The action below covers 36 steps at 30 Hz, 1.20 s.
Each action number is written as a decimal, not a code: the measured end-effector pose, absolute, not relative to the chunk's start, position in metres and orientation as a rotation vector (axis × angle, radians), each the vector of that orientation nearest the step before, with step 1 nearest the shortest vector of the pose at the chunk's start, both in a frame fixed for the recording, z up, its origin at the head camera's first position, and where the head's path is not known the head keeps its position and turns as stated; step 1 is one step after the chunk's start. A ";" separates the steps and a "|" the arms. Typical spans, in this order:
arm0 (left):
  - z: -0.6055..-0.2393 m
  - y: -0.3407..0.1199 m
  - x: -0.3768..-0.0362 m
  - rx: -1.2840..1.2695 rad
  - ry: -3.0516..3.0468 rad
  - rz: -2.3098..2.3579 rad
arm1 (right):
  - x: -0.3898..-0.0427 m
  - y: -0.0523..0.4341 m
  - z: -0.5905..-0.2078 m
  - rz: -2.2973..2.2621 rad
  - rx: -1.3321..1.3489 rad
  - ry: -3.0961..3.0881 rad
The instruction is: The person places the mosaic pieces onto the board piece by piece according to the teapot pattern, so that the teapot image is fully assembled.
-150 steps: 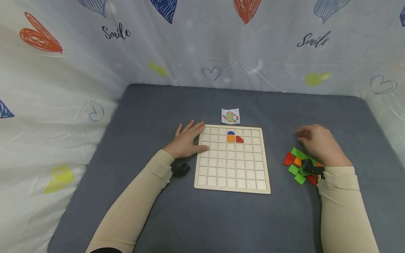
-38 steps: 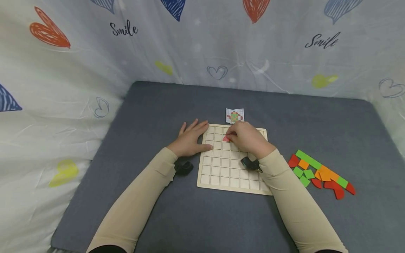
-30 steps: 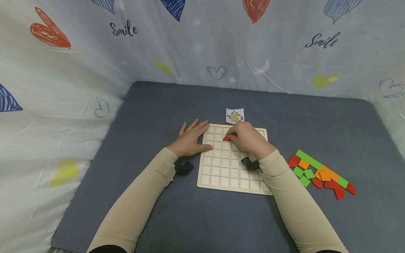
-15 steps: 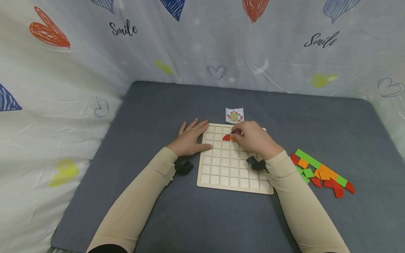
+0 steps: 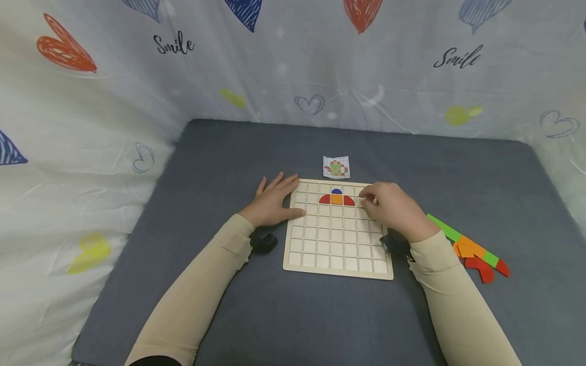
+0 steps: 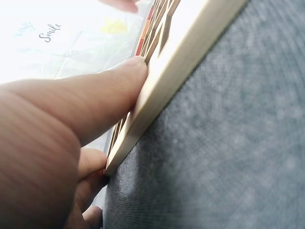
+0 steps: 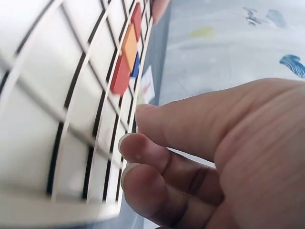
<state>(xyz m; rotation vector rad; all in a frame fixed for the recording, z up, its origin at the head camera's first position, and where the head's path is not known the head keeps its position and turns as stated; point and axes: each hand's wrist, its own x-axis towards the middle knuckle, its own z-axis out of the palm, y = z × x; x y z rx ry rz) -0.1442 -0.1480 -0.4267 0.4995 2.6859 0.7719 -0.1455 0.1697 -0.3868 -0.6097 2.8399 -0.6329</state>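
A wooden grid board [image 5: 336, 244] lies on the grey mat. In its top rows sit a blue half-round [image 5: 336, 191], an orange square [image 5: 337, 200] and a red quarter-round on each side of it [image 5: 324, 200] [image 5: 349, 201]. My left hand [image 5: 274, 201] lies flat with straight fingers on the board's upper left edge; its thumb [image 6: 95, 105] touches the rim [image 6: 176, 71]. My right hand [image 5: 373, 198] hovers over the board's upper right squares with fingers loosely curled and holds nothing. The right wrist view shows the same pieces [image 7: 129, 46] beyond my fingers [image 7: 157, 157].
A small pattern card [image 5: 336, 168] lies just behind the board. Loose green, orange and red pieces [image 5: 476, 251] lie on the mat to the right, partly hidden by my right forearm. A printed cloth wall [image 5: 293, 66] surrounds the mat.
My right hand brought a red quarter-round from the pile, set it left of the orange square, let go and moved right across the board. The left hand stayed put.
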 end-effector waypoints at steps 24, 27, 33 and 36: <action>-0.427 -0.149 -0.144 0.506 2.684 0.781 | -0.114 0.263 -0.386 -0.555 -0.510 2.920; -0.427 -0.149 -0.144 0.508 2.682 0.783 | -0.110 0.274 -0.387 -0.549 -0.499 2.910; -0.427 -0.150 -0.144 0.515 2.681 0.778 | -0.104 0.287 -0.390 -0.542 -0.460 2.893; -0.428 -0.150 -0.144 0.518 2.681 0.780 | -0.102 0.290 -0.389 -0.534 -0.431 2.875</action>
